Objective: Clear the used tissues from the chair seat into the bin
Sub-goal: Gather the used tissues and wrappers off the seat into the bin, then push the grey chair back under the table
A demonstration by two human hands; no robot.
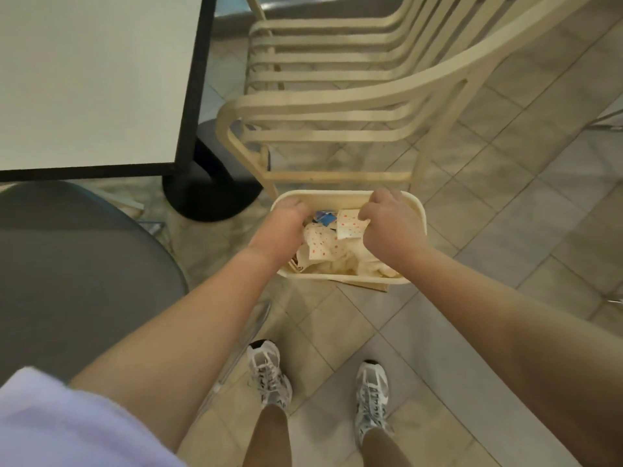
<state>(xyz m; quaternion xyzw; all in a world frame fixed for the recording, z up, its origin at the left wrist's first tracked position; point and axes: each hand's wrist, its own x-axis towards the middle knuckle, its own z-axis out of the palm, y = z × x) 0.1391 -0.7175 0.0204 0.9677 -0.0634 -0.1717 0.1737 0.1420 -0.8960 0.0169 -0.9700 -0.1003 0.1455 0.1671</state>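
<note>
Tissues (323, 246), white with red dots, lie crumpled inside the cream bin (418, 210), which stands on the tiled floor (488, 214) just near of a stack of cream chairs (337, 106), with a white black-edged table (94, 79) at far left and a grey seat (77, 264) at near left. Both hands reach into the bin: the left hand (283, 227) is curled down among the tissues, though whether it grips anything cannot be told, while the right hand (387, 227) pinches a flat dotted tissue (349, 225) near the bin's far rim. Two white sneakers (269, 375) stand on the near floor.
</note>
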